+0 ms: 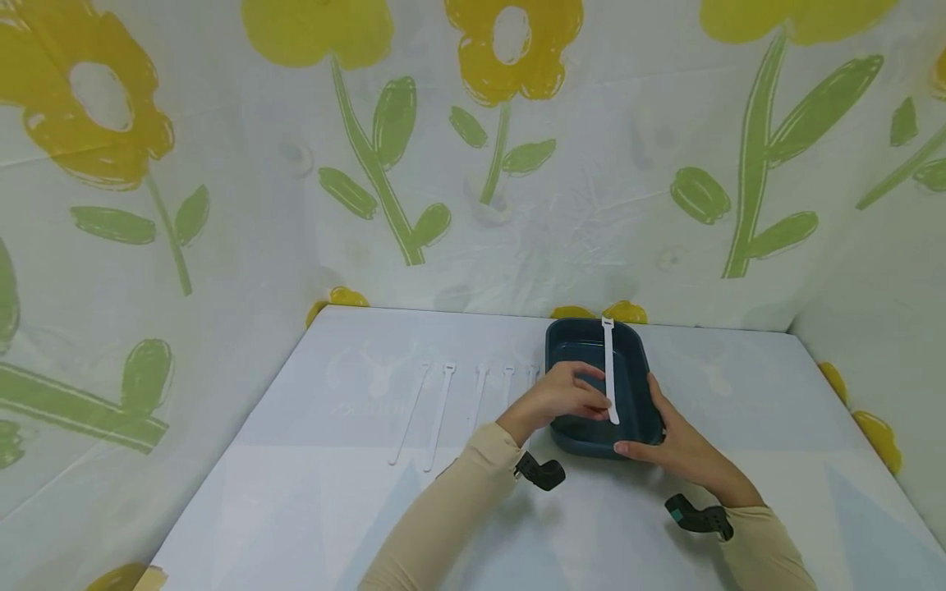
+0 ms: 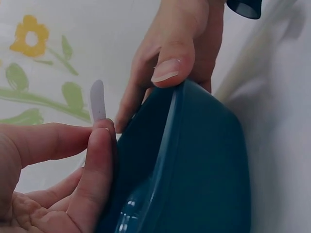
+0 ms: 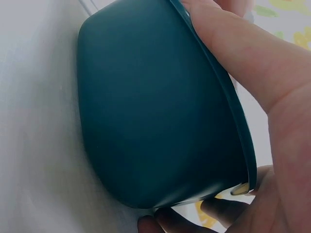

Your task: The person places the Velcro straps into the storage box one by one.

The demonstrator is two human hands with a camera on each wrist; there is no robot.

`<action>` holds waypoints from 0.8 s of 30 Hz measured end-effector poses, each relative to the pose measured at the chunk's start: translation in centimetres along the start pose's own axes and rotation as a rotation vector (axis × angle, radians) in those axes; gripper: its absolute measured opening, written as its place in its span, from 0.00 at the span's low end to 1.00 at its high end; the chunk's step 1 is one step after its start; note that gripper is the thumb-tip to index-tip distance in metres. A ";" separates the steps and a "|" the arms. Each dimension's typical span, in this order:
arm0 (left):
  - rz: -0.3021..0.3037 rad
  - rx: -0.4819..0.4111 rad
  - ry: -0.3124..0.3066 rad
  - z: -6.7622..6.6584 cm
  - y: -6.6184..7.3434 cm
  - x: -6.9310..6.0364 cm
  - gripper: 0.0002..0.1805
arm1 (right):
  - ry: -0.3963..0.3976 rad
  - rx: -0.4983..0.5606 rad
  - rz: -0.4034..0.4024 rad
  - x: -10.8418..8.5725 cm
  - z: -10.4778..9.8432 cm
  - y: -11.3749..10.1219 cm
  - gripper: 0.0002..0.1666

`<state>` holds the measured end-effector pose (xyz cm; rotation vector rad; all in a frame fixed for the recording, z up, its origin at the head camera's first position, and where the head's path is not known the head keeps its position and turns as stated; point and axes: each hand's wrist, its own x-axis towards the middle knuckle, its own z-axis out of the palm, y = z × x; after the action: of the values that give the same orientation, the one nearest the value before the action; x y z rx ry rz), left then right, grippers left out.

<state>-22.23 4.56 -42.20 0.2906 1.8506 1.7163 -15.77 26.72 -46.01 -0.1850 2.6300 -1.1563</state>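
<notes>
A dark teal rectangular tray [image 1: 591,448] with raised walls rests on the table. My left hand [image 1: 556,400] pinches a white cable strap with a slotted head [image 1: 609,361] between thumb and fingers near its rounded lower end. The strap stretches away over the tray's opening; in the left wrist view its rounded tip [image 2: 97,99] sticks up past the fingers. With its thumb at the rim and its fingers along the outer side, my right hand [image 1: 687,453] holds the tray's near right corner. The right wrist view is mostly filled by the tray's outer wall [image 3: 150,107].
Left of the tray, several similar white straps [image 1: 439,414] lie side by side in a row on the white table [image 1: 310,460]. The left forearm partly covers some of them. A flower-patterned curtain [image 1: 591,238] encloses the table at the back and sides.
</notes>
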 end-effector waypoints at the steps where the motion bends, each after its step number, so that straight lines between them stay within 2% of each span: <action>1: -0.005 -0.002 -0.004 0.1 0.0 0.1 0.24 | 0.000 0.002 0.000 0.0 0.0 0.0 0.77; 10: -0.046 0.024 -0.001 1.0 -0.6 1.2 0.21 | -0.001 0.020 -0.010 0.1 0.1 0.4 0.77; 17: -0.058 0.041 0.014 1.4 -1.0 1.3 0.20 | -0.002 0.037 -0.032 0.0 0.0 0.3 0.76; 24: -0.071 0.051 0.007 1.6 -1.0 1.4 0.19 | 0.001 0.014 -0.016 -0.1 0.0 0.2 0.77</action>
<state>-22.20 6.51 -43.55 0.2366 1.8888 1.6270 -15.67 26.88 -46.19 -0.2039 2.6251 -1.1802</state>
